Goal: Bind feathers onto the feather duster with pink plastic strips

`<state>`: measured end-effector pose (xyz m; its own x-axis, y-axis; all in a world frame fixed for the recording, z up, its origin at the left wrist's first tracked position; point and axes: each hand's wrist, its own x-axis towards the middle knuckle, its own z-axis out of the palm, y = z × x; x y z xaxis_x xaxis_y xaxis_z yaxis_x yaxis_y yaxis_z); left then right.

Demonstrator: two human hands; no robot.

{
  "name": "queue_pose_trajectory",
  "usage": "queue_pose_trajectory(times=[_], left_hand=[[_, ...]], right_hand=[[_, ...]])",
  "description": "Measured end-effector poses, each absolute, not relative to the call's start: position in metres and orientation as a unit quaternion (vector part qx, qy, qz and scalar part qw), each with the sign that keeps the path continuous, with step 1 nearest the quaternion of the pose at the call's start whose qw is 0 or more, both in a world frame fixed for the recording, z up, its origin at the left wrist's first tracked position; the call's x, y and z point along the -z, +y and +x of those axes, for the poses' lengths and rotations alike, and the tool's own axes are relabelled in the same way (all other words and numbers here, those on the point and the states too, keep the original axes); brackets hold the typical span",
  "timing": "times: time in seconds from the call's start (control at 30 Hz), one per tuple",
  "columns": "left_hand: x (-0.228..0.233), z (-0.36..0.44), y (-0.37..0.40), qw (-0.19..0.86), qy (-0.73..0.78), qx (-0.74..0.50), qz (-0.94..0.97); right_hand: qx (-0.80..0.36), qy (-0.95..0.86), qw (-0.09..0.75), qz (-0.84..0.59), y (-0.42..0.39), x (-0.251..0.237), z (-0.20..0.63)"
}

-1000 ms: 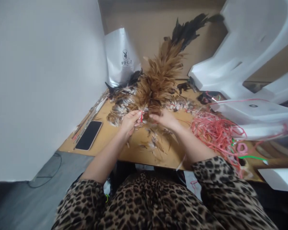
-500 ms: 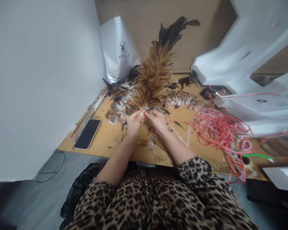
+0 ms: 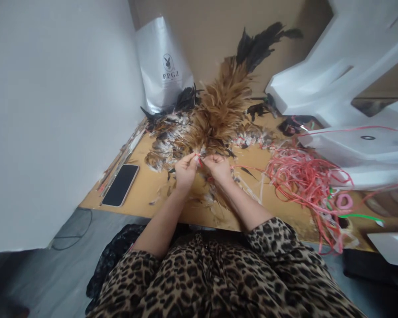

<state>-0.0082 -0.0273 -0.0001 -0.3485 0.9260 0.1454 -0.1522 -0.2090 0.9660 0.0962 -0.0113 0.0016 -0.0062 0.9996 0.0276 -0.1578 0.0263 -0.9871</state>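
The feather bundle (image 3: 223,104) fans toward 12 o'clock over the table (image 3: 146,187). My left hand (image 3: 185,170) and right hand (image 3: 219,167) pinch its base, grip closed on the red string (image 3: 199,160). String tangle (image 3: 301,181) at 3 o'clock, phone (image 3: 121,185) at 9.

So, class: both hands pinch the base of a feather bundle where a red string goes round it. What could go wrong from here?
1. The left hand and right hand grip only the base of the feather bundle; a slip may let the red string loosen and the feathers fan apart.
2. The tangled pile of red strings lies by the right forearm and might snag it.
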Motion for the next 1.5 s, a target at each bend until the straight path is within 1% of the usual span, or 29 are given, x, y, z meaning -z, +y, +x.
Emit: queue_pose_trajectory(times=[0.13,0.23,0.3,0.4,0.5,0.63,0.77,0.87,0.97,1.07,1.17,1.23,1.3,1.4,1.5], left_hand=[[0.007,-0.010,-0.028,0.334,0.499,-0.653,0.462],[0.009,-0.009,-0.027,0.247,0.528,-0.622,0.522],[0.009,-0.007,-0.026,0.188,0.541,-0.593,0.565],[0.007,-0.001,-0.027,0.129,0.535,-0.565,0.615],[0.007,0.005,-0.028,0.094,0.514,-0.557,0.646],[0.007,0.008,-0.033,0.081,0.488,-0.561,0.664],[0.002,0.007,-0.038,0.105,0.473,-0.571,0.663],[0.000,0.010,-0.036,0.172,0.470,-0.601,0.623],[-0.002,0.015,-0.031,0.317,0.476,-0.636,0.518],[-0.008,0.018,-0.026,0.488,0.445,-0.608,0.440],[-0.014,0.017,-0.024,0.580,0.391,-0.568,0.433],[-0.015,0.015,-0.021,0.593,0.376,-0.568,0.430],[-0.012,0.014,-0.017,0.571,0.386,-0.581,0.433],[0.000,0.014,-0.010,0.497,0.421,-0.610,0.451],[0.014,0.015,-0.006,0.403,0.453,-0.630,0.485]], right_hand=[[-0.560,-0.435,0.557,-0.433,-0.012,0.002,0.094],[-0.559,-0.417,0.576,-0.426,-0.012,0.000,0.091],[-0.554,-0.420,0.572,-0.436,-0.013,-0.004,0.092],[-0.547,-0.422,0.557,-0.460,-0.013,-0.008,0.096],[-0.531,-0.408,0.573,-0.472,-0.012,-0.010,0.100],[-0.543,-0.389,0.578,-0.468,-0.012,-0.011,0.104],[-0.533,-0.423,0.561,-0.472,-0.010,-0.012,0.107],[-0.535,-0.429,0.557,-0.468,-0.007,-0.011,0.109],[-0.576,-0.424,0.554,-0.426,-0.003,-0.010,0.113],[-0.624,-0.428,0.529,-0.383,-0.001,-0.012,0.120],[-0.630,-0.456,0.502,-0.378,0.000,-0.016,0.129],[-0.620,-0.483,0.489,-0.379,0.001,-0.017,0.133],[-0.614,-0.502,0.481,-0.374,0.003,-0.015,0.134],[-0.595,-0.492,0.506,-0.384,0.007,-0.009,0.129],[-0.572,-0.451,0.528,-0.437,0.009,-0.002,0.122]])
